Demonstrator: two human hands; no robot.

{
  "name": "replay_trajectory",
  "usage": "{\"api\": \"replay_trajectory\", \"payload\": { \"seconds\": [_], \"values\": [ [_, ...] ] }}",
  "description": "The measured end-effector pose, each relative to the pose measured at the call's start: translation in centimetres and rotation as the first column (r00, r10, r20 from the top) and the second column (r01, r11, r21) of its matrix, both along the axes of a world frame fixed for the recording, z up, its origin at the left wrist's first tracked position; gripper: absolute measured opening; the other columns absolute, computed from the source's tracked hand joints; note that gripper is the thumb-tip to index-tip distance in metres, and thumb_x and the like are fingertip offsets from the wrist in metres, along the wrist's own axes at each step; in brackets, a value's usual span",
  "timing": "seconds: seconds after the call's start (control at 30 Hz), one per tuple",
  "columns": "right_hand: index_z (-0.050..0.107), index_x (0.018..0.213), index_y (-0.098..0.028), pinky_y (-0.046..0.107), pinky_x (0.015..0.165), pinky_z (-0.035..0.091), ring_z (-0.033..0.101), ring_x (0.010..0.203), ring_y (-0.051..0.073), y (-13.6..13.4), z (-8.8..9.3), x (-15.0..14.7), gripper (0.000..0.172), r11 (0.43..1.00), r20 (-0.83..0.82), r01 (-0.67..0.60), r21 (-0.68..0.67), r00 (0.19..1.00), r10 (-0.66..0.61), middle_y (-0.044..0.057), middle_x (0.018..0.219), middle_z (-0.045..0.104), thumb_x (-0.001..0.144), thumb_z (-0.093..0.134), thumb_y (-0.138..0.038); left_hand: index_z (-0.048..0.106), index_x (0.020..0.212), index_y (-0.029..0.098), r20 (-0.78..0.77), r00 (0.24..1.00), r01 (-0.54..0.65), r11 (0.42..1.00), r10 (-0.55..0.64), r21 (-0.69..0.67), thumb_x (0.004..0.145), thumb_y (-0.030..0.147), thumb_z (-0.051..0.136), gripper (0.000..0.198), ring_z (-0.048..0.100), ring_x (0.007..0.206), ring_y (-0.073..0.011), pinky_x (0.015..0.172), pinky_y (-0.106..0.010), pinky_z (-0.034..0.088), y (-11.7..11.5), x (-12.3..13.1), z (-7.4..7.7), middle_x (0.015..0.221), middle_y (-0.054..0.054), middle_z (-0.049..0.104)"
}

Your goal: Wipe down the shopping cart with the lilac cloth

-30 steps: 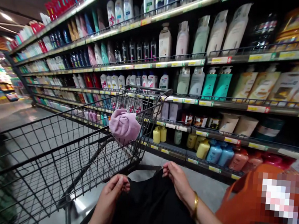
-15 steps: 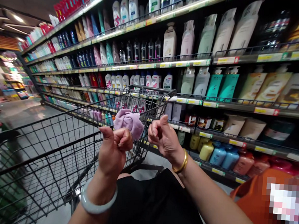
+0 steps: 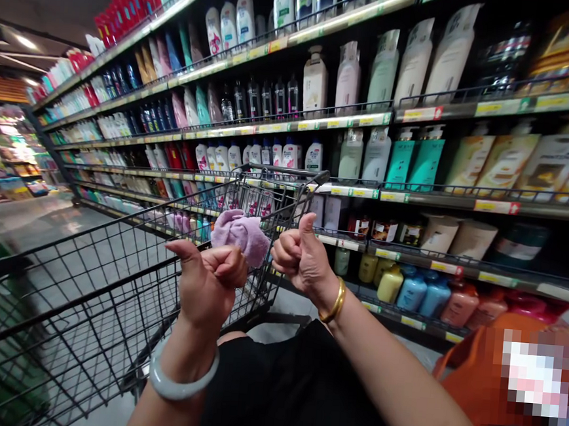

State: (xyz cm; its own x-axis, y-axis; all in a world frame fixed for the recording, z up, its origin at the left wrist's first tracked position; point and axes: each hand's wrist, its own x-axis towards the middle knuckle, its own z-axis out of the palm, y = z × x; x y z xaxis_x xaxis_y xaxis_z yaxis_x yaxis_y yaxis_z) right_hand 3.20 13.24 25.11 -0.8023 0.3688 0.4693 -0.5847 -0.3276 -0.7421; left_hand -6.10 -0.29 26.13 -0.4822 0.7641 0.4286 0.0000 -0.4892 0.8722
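Fingers of left hand and right hand are curled inward, thumbs raised; cloth, contact unclear, should handle soft and light; hold by bunched folds.

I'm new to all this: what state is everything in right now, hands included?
Left hand: fingers curled, thumb out, nothing visibly held
Right hand: fingers curled, thumb up, nothing visibly held
Pale bangle: worn on the left wrist
Gold bracelet: worn on the right wrist
Purple cloth: bunched up, partly hidden
Shopping cart: upright, near the shelves
Teal pump bottles: upright, shelved
Yellow bottle: upright, shelved
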Motion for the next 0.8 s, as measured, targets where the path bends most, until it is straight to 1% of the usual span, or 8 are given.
{"api": "replay_trajectory", "payload": {
  "seconds": [0.2, 0.3, 0.53, 0.63, 0.7, 0.73, 0.77, 0.8],
  "values": [
    [0.027, 0.046, -0.024, 0.022, 0.040, 0.009, 0.017, 0.039, 0.003, -0.3, 0.7, 0.1, 0.084, 1.000, -0.010, 0.009, 0.006, 1.000, -0.009, -0.010, 0.041, 0.022, 0.066, 0.051, -0.102, 0.031, 0.050, 0.022, 0.007, 1.000, -0.012, 1.000, 0.012, -0.001, 0.070, 0.103, 0.026, 0.083, 0.024, 0.044, -0.0073, 0.042, -0.025, 0.024, -0.2, 0.3, 0.2, 0.048, 0.004, 0.020],
    [0.027, 0.046, -0.024, 0.022, 0.040, 0.010, 0.017, 0.040, 0.003, -0.1, 0.7, 0.0, 0.084, 1.000, 0.000, 0.011, 0.001, 1.000, -0.011, -0.010, 0.041, 0.022, 0.066, 0.050, -0.102, 0.031, 0.050, 0.022, 0.001, 1.000, 0.007, 1.000, -0.007, -0.001, 0.072, 0.101, 0.022, 0.083, 0.024, 0.044, -0.0073, 0.043, -0.025, 0.024, 0.0, 0.1, 0.0, 0.048, 0.004, 0.021],
    [0.028, 0.046, -0.024, 0.022, 0.039, 0.009, 0.015, 0.039, 0.003, 0.6, -0.9, -0.9, 0.082, 0.999, 0.016, 0.009, -0.033, 1.000, -0.008, -0.010, 0.040, 0.021, 0.068, 0.056, -0.098, 0.028, 0.050, 0.023, -0.006, 1.000, 0.001, 1.000, -0.001, -0.024, 0.073, 0.102, 0.025, 0.082, 0.019, 0.047, -0.0078, 0.045, -0.026, 0.017, 0.8, -0.3, -1.2, 0.050, 0.005, 0.019],
    [0.028, 0.047, -0.024, 0.023, 0.040, 0.010, 0.014, 0.040, 0.004, 0.7, -1.7, -2.1, 0.081, 1.000, 0.044, 0.016, -0.005, 0.999, -0.015, -0.010, 0.042, 0.022, 0.072, 0.053, -0.097, 0.029, 0.049, 0.023, -0.044, 0.999, -0.023, 0.998, 0.020, -0.067, 0.070, 0.104, 0.025, 0.084, 0.018, 0.048, -0.0088, 0.047, -0.028, 0.015, 0.7, -1.0, -1.6, 0.050, 0.004, 0.020],
    [0.033, 0.051, -0.023, 0.024, 0.042, 0.014, 0.016, 0.043, 0.005, 0.9, -2.0, -3.1, 0.079, 0.995, 0.055, 0.086, 0.052, 0.995, -0.089, -0.009, 0.046, 0.026, 0.076, 0.048, -0.097, 0.035, 0.049, 0.023, -0.136, 0.990, -0.065, 0.992, 0.050, -0.107, 0.068, 0.105, 0.022, 0.085, 0.020, 0.049, -0.0104, 0.048, -0.029, 0.016, 0.4, -1.8, -1.8, 0.050, 0.003, 0.023],
    [0.038, 0.054, -0.023, 0.024, 0.044, 0.020, 0.021, 0.046, 0.007, 1.0, -2.0, -3.7, 0.077, 0.980, 0.044, 0.167, 0.111, 0.984, -0.173, -0.008, 0.050, 0.031, 0.078, 0.047, -0.096, 0.039, 0.050, 0.022, -0.203, 0.976, -0.100, 0.988, 0.075, -0.116, 0.068, 0.104, 0.021, 0.086, 0.023, 0.050, -0.0115, 0.048, -0.030, 0.017, 0.2, -2.2, -1.8, 0.050, 0.001, 0.027],
    [0.044, 0.059, -0.022, 0.024, 0.049, 0.029, 0.028, 0.051, 0.008, 1.0, -1.8, -4.4, 0.075, 0.940, 0.012, 0.281, 0.194, 0.957, -0.288, -0.006, 0.056, 0.038, 0.081, 0.047, -0.094, 0.044, 0.051, 0.022, -0.277, 0.955, -0.143, 0.983, 0.108, -0.112, 0.068, 0.104, 0.021, 0.087, 0.027, 0.052, -0.0127, 0.049, -0.030, 0.019, 0.0, -2.7, -1.8, 0.051, 0.000, 0.032],
    [0.050, 0.065, -0.021, 0.026, 0.058, 0.039, 0.039, 0.059, 0.011, 1.1, -1.6, -5.1, 0.073, 0.863, -0.045, 0.410, 0.295, 0.908, -0.417, -0.003, 0.065, 0.046, 0.082, 0.047, -0.092, 0.048, 0.053, 0.021, -0.351, 0.925, -0.193, 0.977, 0.148, -0.096, 0.069, 0.103, 0.022, 0.088, 0.031, 0.053, -0.0138, 0.050, -0.030, 0.021, -0.3, -3.3, -1.8, 0.052, -0.002, 0.036]
  ]
}}
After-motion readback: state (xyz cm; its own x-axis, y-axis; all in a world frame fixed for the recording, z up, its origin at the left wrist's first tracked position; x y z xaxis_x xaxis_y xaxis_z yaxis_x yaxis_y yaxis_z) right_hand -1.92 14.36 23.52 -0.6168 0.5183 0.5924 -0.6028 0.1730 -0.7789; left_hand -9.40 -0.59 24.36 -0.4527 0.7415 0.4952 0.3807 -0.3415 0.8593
